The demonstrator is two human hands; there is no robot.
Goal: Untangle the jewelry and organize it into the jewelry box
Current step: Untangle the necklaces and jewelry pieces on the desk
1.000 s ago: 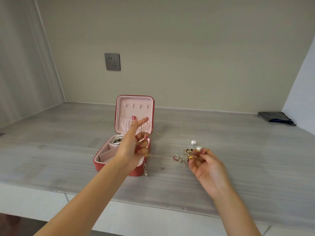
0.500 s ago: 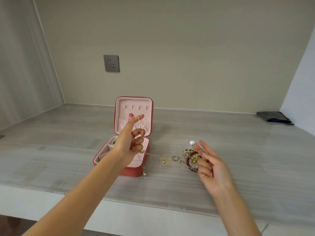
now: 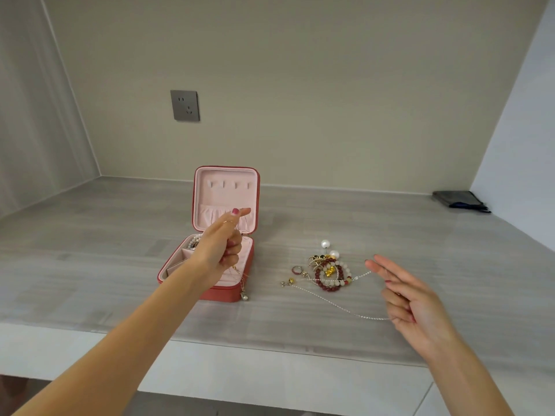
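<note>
A coral jewelry box (image 3: 223, 295) with pink lining stands open, its lid (image 3: 225, 187) upright. A pearl piece (image 3: 193, 242) lies in its back-left compartment. My left hand (image 3: 222, 246) hovers over the box and pinches a thin gold necklace; its pendant (image 3: 244, 296) dangles over the box's front wall. To the right lies the tangled pile: a red-and-white bead bracelet (image 3: 330, 279), two pearls (image 3: 326, 244), gold pieces and a small ring (image 3: 297, 270). A silver chain (image 3: 333, 303) runs from the pile to my right hand (image 3: 411, 298), whose fingers are nearly straight with the chain draped over them.
A dark grey pouch (image 3: 459, 201) lies at the back right by the white side wall. A wall socket (image 3: 184, 105) sits above the grey counter (image 3: 90, 265). The counter's front edge runs just under my forearms.
My right hand let go of the pile and moved right, drawing the silver chain out of it. My left hand moved the gold necklace further over the box.
</note>
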